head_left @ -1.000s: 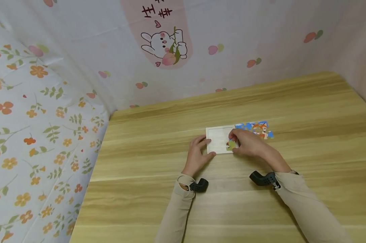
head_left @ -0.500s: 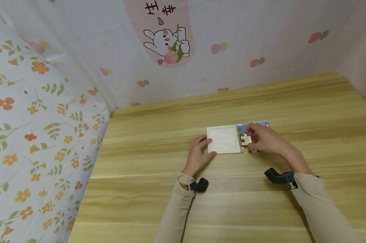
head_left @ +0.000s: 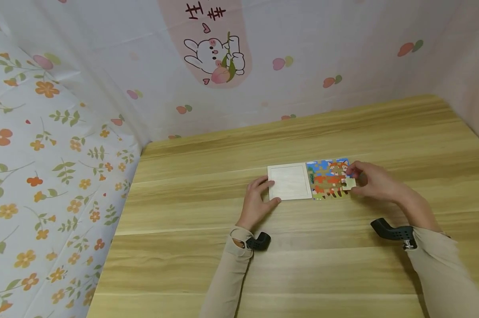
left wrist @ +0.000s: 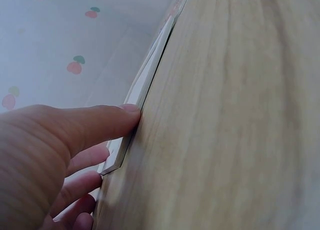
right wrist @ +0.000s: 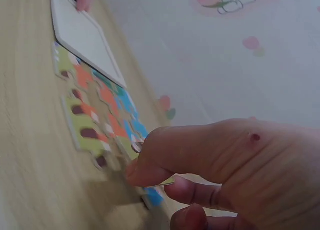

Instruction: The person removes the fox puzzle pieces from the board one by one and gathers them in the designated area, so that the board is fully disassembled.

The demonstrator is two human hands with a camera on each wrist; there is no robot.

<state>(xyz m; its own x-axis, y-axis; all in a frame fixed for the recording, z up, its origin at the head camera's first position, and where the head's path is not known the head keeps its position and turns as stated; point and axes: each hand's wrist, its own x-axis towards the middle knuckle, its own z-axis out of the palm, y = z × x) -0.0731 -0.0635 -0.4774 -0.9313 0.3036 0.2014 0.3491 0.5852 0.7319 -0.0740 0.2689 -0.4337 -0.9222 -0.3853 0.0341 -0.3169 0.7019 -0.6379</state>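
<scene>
A pale wooden puzzle tray (head_left: pixel 290 182) with a raised rim lies flat on the table. My left hand (head_left: pixel 255 202) holds its near left corner, thumb on the front edge and fingers at the left side. Against the tray's right side lies a partly joined jigsaw (head_left: pixel 323 179) with orange foxes, blue sky and green ground; wood shows through its gaps. My right hand (head_left: pixel 376 180) pinches a pale yellow-green puzzle piece (head_left: pixel 349 184) between thumb and fingers at the jigsaw's right edge. In the right wrist view, the thumb covers most of this piece.
The wood-grain table (head_left: pixel 207 212) stretches out around the puzzle. Behind it hangs a white cloth (head_left: pixel 311 35) with a rabbit print, and a flowered cloth (head_left: pixel 64 154) hangs on the left. Black wrist mounts (head_left: pixel 259 241) sit on both sleeves.
My right hand has moved right, carrying the piece from the tray's lower right corner across the jigsaw to its right edge. The left hand stays at the tray corner.
</scene>
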